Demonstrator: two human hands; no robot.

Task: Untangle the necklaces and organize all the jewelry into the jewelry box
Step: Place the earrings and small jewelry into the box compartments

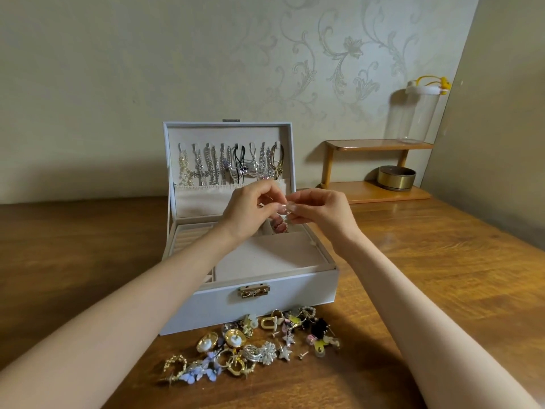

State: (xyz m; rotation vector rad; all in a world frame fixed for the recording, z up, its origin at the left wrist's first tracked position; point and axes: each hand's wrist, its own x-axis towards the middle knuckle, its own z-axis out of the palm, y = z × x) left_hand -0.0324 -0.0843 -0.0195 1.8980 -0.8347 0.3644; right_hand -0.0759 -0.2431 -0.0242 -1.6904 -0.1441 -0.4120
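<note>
Hands meet over the open jewelry box (pixel 250 302): your left hand (pixel 250 211) and right hand (pixel 318 211) touch at the fingertips, both pinching the top of a pink beaded piece (pixel 279 226) that hangs down toward the box's back compartments. Necklaces (pixel 230 168) hang in a row on hooks inside the upright lid, lower ends tucked in its pocket. Loose pile of earrings and rings (pixel 253 345) sits on the surface (pixel 427 276) just in front of the box. Wooden shelf (pixel 374 146) at back right carries a clear jar (pixel 415 116).
</note>
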